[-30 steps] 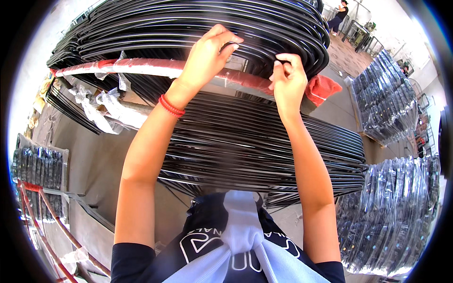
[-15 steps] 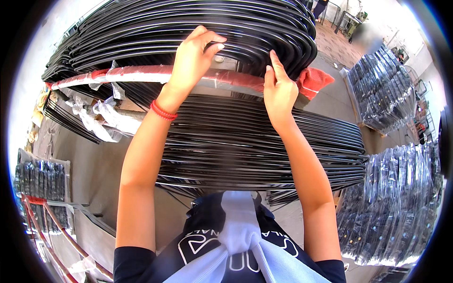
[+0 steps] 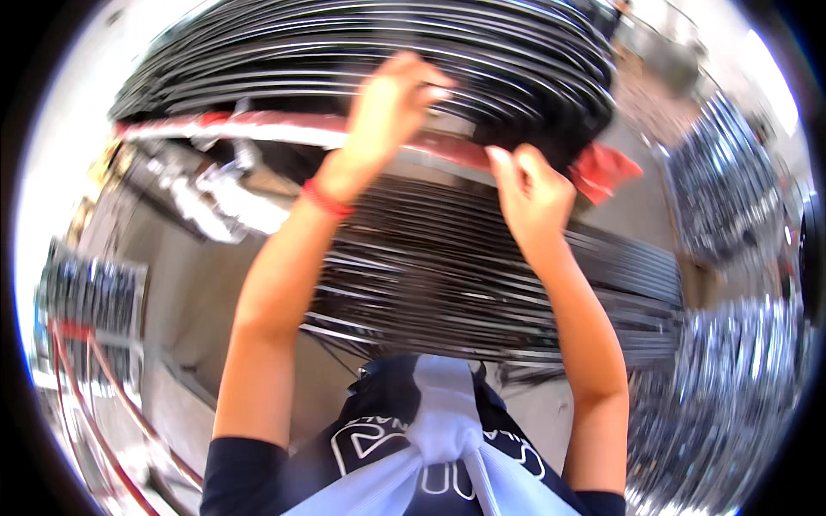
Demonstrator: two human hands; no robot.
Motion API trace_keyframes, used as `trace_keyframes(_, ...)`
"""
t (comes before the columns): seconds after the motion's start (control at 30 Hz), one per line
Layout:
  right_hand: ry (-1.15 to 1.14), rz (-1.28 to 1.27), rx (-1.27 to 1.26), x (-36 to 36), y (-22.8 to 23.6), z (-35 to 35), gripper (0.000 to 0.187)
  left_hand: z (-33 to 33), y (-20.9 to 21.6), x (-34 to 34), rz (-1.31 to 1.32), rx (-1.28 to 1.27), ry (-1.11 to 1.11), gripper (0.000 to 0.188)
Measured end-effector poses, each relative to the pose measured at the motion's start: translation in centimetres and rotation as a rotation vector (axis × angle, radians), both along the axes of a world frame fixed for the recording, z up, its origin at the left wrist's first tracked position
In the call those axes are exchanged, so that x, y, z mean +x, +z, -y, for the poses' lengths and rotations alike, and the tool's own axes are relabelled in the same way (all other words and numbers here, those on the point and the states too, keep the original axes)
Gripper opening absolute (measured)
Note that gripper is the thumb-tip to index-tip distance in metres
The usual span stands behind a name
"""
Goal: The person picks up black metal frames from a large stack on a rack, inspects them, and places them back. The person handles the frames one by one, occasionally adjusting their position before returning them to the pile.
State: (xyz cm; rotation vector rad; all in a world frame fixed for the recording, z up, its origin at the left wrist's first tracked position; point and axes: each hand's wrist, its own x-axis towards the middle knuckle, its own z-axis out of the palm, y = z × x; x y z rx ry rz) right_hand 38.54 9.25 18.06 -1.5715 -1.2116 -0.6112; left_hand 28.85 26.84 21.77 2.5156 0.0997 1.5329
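Observation:
My left hand (image 3: 391,107), with a red beaded bracelet (image 3: 327,199) at the wrist, is over the front of a stack of bent black tubes (image 3: 361,34). Its fingers are curled, thumb close to the forefinger; blur hides whatever may be between them. Lower and to the right, my right hand (image 3: 538,193) is closed, its fingers bent in beside the thumb, and anything inside it is hidden. It is by the right end of a red-wrapped bar (image 3: 284,127) along the stack's front edge. Below both hands lies a second bundle of black tubes (image 3: 413,267).
A red cloth (image 3: 605,170) hangs at the bar's right end. Plastic-wrapped stacks stand at the far right (image 3: 727,181) and near right (image 3: 723,404), with another wrapped stack (image 3: 90,288) on the left. Red rails (image 3: 103,430) rise at the lower left. Torn clear plastic (image 3: 245,198) hangs beneath the bar.
The view has shifted and blurred, with the stack now further right. My right hand has drawn back from the tubes, its outstretched forefinger now bent. My left hand remains over the tubes.

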Motion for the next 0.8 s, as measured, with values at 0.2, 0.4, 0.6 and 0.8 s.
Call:
trace_keyframes(0.2, 0.166, 0.311, -0.180, -2.1, 2.4, -0.8, 0.040, 0.4, 0.1, -0.1, 0.124, -0.021, -0.180, 0.012)
trace_keyframes(0.4, -0.058, 0.562, -0.463, -1.9, 1.1, -2.7, 0.059, 1.2, -1.3, 0.0, -0.024, 0.004, -0.043, 0.026)
trace_keyframes(0.6, 0.607, -0.222, -0.339, -5.0, 4.6, 1.0, 0.020, 7.4, -2.8, -9.7, -0.451, -0.161, 0.085, 0.031)
trace_keyframes(0.8, 0.865, -0.259, -0.645, -6.9, 3.6, 3.2, 0.019, 15.0, -8.2, -15.6, -0.282, -0.396, 0.402, 0.026)
